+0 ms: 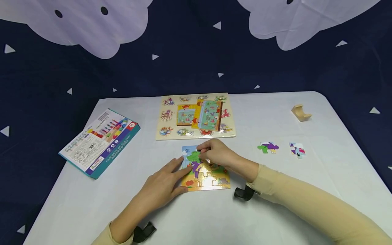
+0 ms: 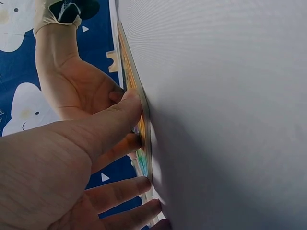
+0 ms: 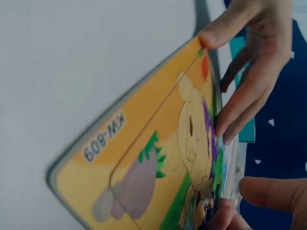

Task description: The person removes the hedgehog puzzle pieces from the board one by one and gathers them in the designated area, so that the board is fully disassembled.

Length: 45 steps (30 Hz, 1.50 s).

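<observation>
A small picture puzzle (image 1: 209, 183) lies near the middle of the table, showing a green hat and a purple-clad figure. My left hand (image 1: 160, 185) rests at its left side, fingers extended; one fingertip touches the picture, and the thumb (image 2: 125, 106) lies along the near edge. Over the puzzle's upper part, my right hand (image 1: 218, 153) bends its fingers and appears to pinch a puzzle piece, mostly hidden by the fingers. Two loose pieces lie to the right: a purple-and-green piece (image 1: 268, 147) and a white-and-blue piece (image 1: 297, 150).
Behind the puzzle lies a wooden sea-animal board (image 1: 166, 126) with two yellow-edged picture panels (image 1: 210, 115) on it. A teal-sided box (image 1: 99, 143) sits at the left. The curved wooden block (image 1: 301, 113) stands at the back right, before a dark patterned cloth (image 1: 196, 64).
</observation>
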{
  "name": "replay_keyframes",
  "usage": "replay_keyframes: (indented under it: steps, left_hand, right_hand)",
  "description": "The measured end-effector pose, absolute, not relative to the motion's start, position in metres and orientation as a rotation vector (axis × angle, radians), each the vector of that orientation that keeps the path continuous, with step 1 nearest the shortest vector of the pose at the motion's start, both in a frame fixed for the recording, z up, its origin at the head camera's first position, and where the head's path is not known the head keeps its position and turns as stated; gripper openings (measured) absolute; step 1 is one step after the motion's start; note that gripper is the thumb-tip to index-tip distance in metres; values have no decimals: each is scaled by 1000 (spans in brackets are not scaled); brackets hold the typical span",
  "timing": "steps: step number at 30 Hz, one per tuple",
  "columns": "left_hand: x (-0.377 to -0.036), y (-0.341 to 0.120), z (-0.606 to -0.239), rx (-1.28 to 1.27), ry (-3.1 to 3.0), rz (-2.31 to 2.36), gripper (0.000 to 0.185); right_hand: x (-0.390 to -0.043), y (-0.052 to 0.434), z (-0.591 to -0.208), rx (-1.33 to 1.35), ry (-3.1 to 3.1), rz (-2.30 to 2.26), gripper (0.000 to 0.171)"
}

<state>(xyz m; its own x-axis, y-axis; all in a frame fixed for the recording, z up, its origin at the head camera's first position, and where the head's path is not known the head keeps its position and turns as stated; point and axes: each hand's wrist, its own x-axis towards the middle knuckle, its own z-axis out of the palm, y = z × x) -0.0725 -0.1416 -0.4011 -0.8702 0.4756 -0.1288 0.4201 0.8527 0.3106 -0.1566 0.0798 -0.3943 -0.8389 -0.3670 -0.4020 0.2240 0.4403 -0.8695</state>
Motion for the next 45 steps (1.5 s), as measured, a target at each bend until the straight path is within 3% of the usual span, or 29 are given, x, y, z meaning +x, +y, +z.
replay_keyframes:
  steps: [11,20,36,45]
  left_hand:
    - [-72,-143,-403,695,2841,398,63]
    - [-73,-141,-403,706,2839,401,63]
    - [-73,-142,-402,696,2836,409,63]
    - [-73,-142,-400,691,2834,407,63]
  right_hand:
    - [-167,71,-397,-250,2385,-1277,14]
    - [-174,69,-398,-346,2395,-1276,22]
    - [-178,74,-403,-532,2564,-1168,11]
    - [-183,90,-405,-581,2589,-1208,15]
